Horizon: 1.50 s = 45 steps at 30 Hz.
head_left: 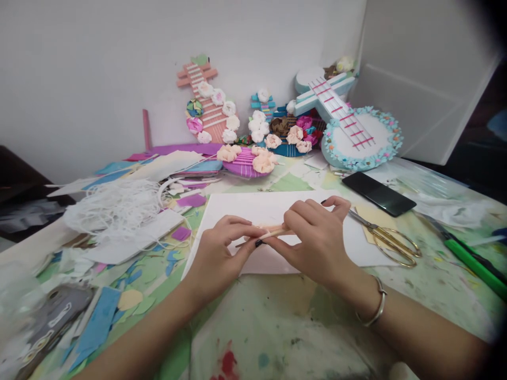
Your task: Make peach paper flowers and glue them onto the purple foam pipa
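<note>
My left hand (222, 248) and my right hand (317, 237) meet over a white sheet (253, 208) in the middle of the table. Both are closed, fingers pinched on a thin pale pink roll of paper around a wooden stick (269, 232) held level between them. The stick's tip pokes out toward the left under my left fingers. A silver bangle (376, 309) sits on my right wrist.
Gold-handled scissors (390, 237) lie right of the sheet, a black phone (378, 192) behind them, a green-handled cutter (473, 264) at far right. Paper-flower guitar crafts (348, 129) stand along the wall. White string tangle (114, 203) and coloured paper scraps (99, 322) fill the left side.
</note>
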Motion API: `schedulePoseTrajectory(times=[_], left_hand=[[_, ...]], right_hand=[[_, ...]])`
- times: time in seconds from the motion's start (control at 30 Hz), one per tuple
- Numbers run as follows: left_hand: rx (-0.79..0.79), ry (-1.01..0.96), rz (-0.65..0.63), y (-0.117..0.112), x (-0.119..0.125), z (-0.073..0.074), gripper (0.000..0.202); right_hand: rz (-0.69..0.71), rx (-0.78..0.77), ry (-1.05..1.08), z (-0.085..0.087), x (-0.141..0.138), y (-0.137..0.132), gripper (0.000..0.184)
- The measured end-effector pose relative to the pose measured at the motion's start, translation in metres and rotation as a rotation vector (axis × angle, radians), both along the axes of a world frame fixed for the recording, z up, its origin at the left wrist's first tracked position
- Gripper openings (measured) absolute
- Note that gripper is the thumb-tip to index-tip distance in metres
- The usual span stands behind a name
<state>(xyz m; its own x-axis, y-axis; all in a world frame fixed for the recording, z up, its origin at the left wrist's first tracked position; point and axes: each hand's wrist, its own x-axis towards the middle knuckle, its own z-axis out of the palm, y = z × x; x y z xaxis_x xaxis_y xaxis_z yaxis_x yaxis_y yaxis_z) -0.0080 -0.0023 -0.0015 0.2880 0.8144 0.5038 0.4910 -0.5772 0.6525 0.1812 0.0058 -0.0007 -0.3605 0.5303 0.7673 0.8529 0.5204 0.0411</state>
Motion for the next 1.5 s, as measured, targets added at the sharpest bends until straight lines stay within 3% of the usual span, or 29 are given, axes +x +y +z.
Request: schedulePoseTrajectory(times=[0.23, 0.6, 0.83, 1.17, 1.37, 1.5], left_hand=[[0.3, 0.233, -0.052, 0.001, 0.002, -0.008, 0.023], [0.45, 0.268, 0.082, 0.003, 0.001, -0.011, 0.021], [0.459, 0.257, 0.114, 0.003, 0.002, -0.011, 0.017], [0.344, 0.135, 0.085, 0.005, 0.002, -0.01, 0.018], [0.296, 0.191, 0.077, 0.003, 0.001, -0.007, 0.013], [0.369, 0.303, 0.087, 0.002, 0.001, -0.01, 0.016]], right_hand=[[-0.002, 0.179, -0.084, -0.003, -0.003, 0.0, 0.029], [-0.038, 0.076, -0.097, 0.0, -0.006, -0.002, 0.024], [-0.084, 0.051, -0.093, 0.0, -0.006, -0.003, 0.031], [-0.086, 0.059, -0.052, -0.003, -0.007, -0.005, 0.028], [-0.078, 0.061, -0.046, -0.004, -0.007, -0.003, 0.029], [-0.068, 0.052, -0.049, -0.005, -0.007, 0.0, 0.031]])
